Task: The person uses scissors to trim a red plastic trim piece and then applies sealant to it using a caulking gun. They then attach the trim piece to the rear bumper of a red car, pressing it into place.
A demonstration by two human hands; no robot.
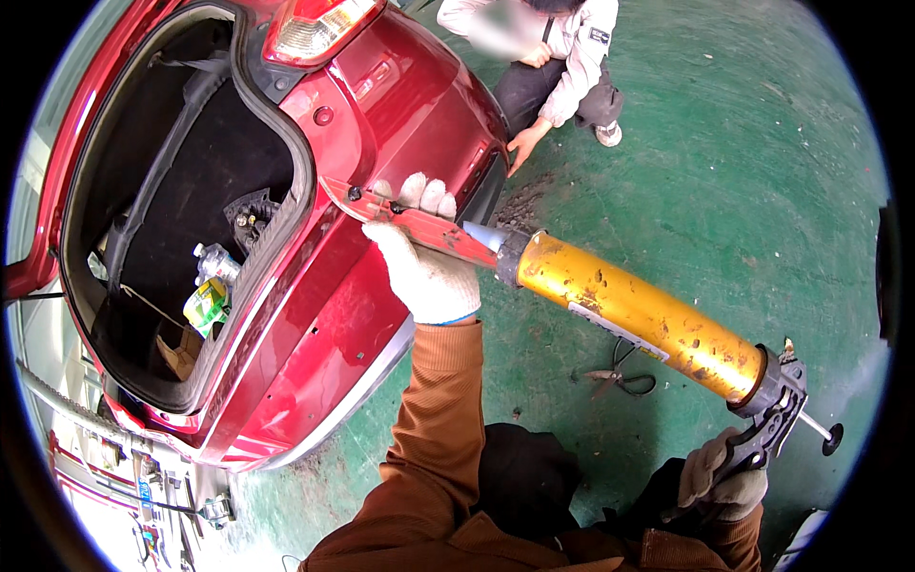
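My left hand [434, 276], in a white work glove, grips a narrow red trim strip [440, 234] with dark clips along it. Its thumb lies on the near side and the fingertips show beyond the far edge. The strip is held in front of the car's rear corner; whether it touches the body I cannot tell. My gloved right hand [729, 477] is wrapped round the handle of a caulking gun [634, 310] with a scuffed yellow barrel. The gun slants up to the left, and its pale nozzle [484, 235] is right by the strip's right end.
A red car [334, 334] stands at left with its boot [205, 181] open; a bottle [216, 263] lies inside. At the far side a crouching person [572, 67] has one hand at the bumper's edge. Scissors [621, 375] lie on the green floor [743, 191] beneath the gun.
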